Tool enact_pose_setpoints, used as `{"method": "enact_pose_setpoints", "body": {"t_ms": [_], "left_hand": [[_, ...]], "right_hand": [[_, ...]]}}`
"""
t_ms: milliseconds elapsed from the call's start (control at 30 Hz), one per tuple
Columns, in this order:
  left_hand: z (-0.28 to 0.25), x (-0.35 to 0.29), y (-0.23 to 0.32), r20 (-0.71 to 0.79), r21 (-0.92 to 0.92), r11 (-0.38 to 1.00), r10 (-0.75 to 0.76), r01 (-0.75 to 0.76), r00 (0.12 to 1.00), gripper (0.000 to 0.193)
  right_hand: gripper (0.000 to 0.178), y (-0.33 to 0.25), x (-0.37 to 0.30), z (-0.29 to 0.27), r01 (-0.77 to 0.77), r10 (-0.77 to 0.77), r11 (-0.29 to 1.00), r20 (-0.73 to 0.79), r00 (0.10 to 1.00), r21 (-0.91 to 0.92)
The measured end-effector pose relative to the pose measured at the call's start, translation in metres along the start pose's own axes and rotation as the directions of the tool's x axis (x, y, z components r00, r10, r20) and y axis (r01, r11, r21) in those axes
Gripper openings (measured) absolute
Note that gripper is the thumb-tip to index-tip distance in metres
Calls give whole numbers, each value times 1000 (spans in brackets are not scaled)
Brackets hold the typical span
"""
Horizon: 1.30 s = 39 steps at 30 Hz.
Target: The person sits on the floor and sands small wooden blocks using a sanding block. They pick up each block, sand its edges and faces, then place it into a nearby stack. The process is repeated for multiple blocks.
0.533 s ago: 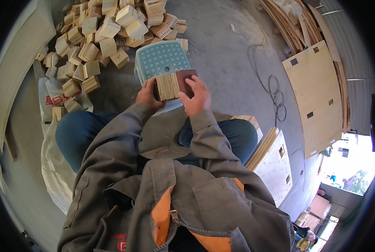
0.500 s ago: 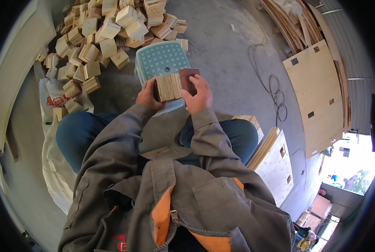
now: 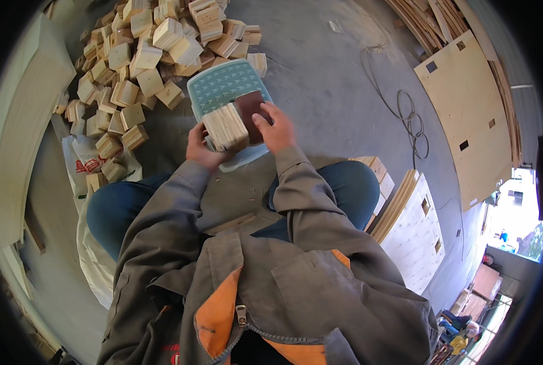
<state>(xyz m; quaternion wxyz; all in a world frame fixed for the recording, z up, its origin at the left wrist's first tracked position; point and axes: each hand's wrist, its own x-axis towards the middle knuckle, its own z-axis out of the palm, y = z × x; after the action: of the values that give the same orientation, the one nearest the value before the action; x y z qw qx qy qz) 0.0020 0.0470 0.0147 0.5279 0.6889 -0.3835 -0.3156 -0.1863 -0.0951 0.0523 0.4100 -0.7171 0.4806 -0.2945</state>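
Note:
A layered plywood block (image 3: 225, 127) rests in my left hand (image 3: 202, 149), whose fingers and thumb close around its left side and underside. My right hand (image 3: 276, 129) grips a reddish-brown sanding block (image 3: 250, 111) along its right edge. The sanding block stands tilted against the plywood block's far right side. Both are held over a pale blue-green plastic stool (image 3: 223, 84) with a patterned top, between my knees. My hands hide part of the stool's near edge.
A heap of similar plywood blocks (image 3: 144, 61) lies at the far left, reaching a white sack (image 3: 89, 207) beside my left knee. Plywood panels with square holes (image 3: 466, 121) lie at right, with smaller ones (image 3: 408, 237) near my right knee. A cable (image 3: 412, 121) coils on the floor.
The plywood block has turned and tilted in my left hand, showing more of a face. The sanding block has shifted left, overlapping the block's far edge. The whole view has swung slightly.

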Motion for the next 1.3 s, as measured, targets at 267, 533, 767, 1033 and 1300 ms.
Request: {"method": "enact_pose_setpoints", "body": {"t_ms": [267,533,767,1033,1300], "left_hand": [[-23,13,16,-24,-359,899,-276,249,961,68],[-19,-12,1,186,-558,790,-178,253,966,54],[-18,-31,38,593,-598,740,148,309,792,67],[-18,-65,91,746,-426,700,-86,573,660,80],[-26,-67,72,807,-350,645,-159,679,568,82]], "right_hand": [[66,-4,-32,-13,67,-65,996,-51,997,53],[81,-43,-64,-51,57,-51,994,-70,996,93],[100,-50,-88,-54,89,-128,951,115,985,295],[109,-61,-107,-100,-86,-31,903,263,964,421],[125,-61,-120,-108,120,-211,957,356,910,262]]}}
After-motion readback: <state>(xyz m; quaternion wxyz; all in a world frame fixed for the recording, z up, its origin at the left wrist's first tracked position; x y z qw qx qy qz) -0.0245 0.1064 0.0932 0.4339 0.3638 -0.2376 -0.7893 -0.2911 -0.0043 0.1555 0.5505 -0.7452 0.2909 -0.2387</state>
